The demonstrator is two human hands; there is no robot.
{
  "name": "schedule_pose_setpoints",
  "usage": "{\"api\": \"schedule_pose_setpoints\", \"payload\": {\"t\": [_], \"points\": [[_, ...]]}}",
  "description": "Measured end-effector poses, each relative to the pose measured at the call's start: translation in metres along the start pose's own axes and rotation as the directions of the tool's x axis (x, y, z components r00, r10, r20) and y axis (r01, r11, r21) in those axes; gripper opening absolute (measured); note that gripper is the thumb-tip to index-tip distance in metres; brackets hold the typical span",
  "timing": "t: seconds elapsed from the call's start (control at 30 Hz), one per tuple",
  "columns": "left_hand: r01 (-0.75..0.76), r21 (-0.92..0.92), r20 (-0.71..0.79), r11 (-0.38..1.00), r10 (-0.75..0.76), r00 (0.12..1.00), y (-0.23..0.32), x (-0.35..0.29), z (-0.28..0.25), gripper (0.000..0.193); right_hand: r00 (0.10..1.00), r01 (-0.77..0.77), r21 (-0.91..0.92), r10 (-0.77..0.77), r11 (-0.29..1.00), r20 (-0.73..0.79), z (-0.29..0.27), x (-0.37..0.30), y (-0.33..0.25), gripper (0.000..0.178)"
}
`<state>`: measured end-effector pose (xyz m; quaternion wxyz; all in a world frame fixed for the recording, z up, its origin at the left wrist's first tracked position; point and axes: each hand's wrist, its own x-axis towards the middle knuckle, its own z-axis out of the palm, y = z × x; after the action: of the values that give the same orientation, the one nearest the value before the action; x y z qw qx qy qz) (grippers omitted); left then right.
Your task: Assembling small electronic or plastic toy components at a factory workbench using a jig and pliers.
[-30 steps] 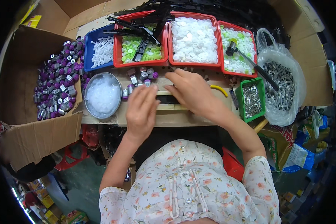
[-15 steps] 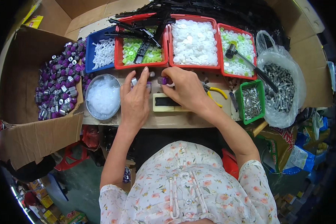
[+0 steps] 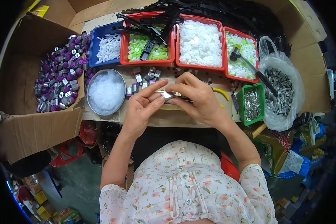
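Just over the worktop, my left hand (image 3: pixel 139 110) and my right hand (image 3: pixel 201 100) meet at a small shiny silver-and-purple piece (image 3: pixel 168 95), pinched between the fingertips of both. Its underside is hidden by the fingers. Beneath my hands lies a cream block (image 3: pixel 171 107), mostly covered. Beyond my left hand, several loose silver-and-purple pieces (image 3: pixel 139 78) are scattered on the table. To the left of that hand stands a round bowl (image 3: pixel 91 107) of clear, whitish jelly-like stuff. The yellow handle of a pair of pliers (image 3: pixel 222 93) shows past my right hand.
A cardboard box (image 3: pixel 37 128) heaped with silver-and-purple pieces is at left. A blue bin (image 3: pixel 91 50) and red bins (image 3: pixel 177 41) line the back, with black strips (image 3: pixel 153 31) on one. At right are a hammer (image 3: pixel 255 71), a green bin (image 3: pixel 254 122) of metal pins and a plastic bag (image 3: pixel 283 121).
My hands have come together and nearer to me, and both now grip a silver-and-purple piece. Loose pieces behind them are uncovered. The view has shifted slightly.
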<state>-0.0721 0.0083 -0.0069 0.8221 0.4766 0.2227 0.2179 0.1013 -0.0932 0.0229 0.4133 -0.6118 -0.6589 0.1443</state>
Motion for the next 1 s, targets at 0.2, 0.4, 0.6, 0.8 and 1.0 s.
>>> {"api": "schedule_pose_setpoints", "payload": {"t": [0.2, 0.4, 0.6, 0.8, 1.0], "points": [[-0.095, 0.347, -0.045, 0.933, 0.118, 0.992, -0.002, -0.009, -0.003, 0.046, 0.996, -0.080, 0.014, 0.080, 0.997, -0.026, 0.009, -0.014, 0.005, 0.027], [-0.281, 0.885, 0.048, 0.372, 0.526, 0.849, -0.006, -0.017, -0.012, 0.028, 0.988, -0.146, 0.031, 0.147, 0.989, -0.046, 0.035, -0.018, 0.011, 0.023], [-0.387, 0.907, 0.221, 0.167, 0.593, 0.775, -0.020, -0.018, -0.002, 0.024, 0.988, -0.139, -0.032, 0.136, 0.990, -0.075, 0.040, -0.016, 0.014, 0.023], [-0.432, 0.899, 0.385, -0.066, 0.589, 0.711, -0.039, -0.012, -0.010, 0.030, 0.977, -0.212, -0.017, 0.211, 0.977, -0.025, 0.039, -0.014, 0.016, 0.024], [-0.447, 0.869, 0.482, -0.214, 0.575, 0.661, -0.043, -0.012, -0.017, 0.030, 0.979, -0.203, 0.039, 0.203, 0.978, 0.000, 0.035, -0.015, 0.019, 0.025]]}}
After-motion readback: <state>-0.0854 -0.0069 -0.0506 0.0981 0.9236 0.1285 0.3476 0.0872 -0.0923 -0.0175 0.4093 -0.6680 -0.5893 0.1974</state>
